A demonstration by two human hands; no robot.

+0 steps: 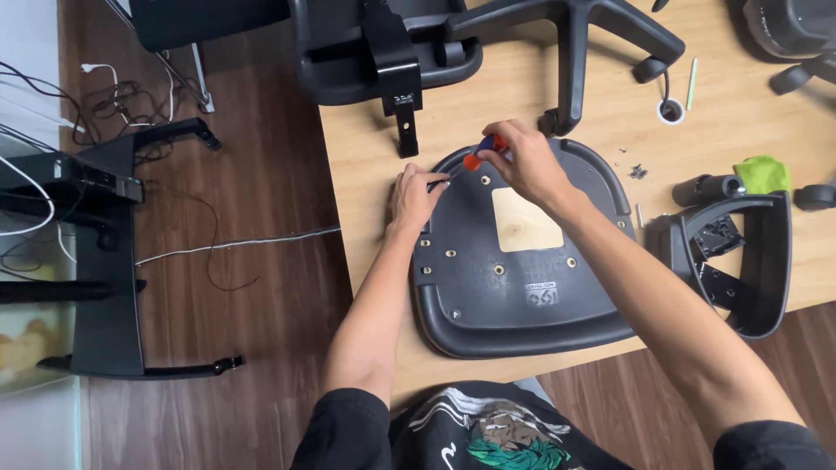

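Observation:
A black plastic chair seat pan [514, 300] lies underside up on a light wooden table [366, 165], with several brass threaded inserts and a square cut-out showing wood. My right hand [522, 161] grips a screwdriver [484, 150] with a red and blue handle, its shaft slanting down toward the pan's far left rim. My left hand [416, 196] rests on that rim, fingertips pinching at the screwdriver's tip; what they hold there is too small to tell.
A black chair back with bracket [392, 52] and a star base with casters [583, 43] lie at the table's far side. A black armrest frame [740, 261], a green cloth [763, 172], a tape roll [670, 110] sit right. Cables and a black stand [104, 261] occupy the floor left.

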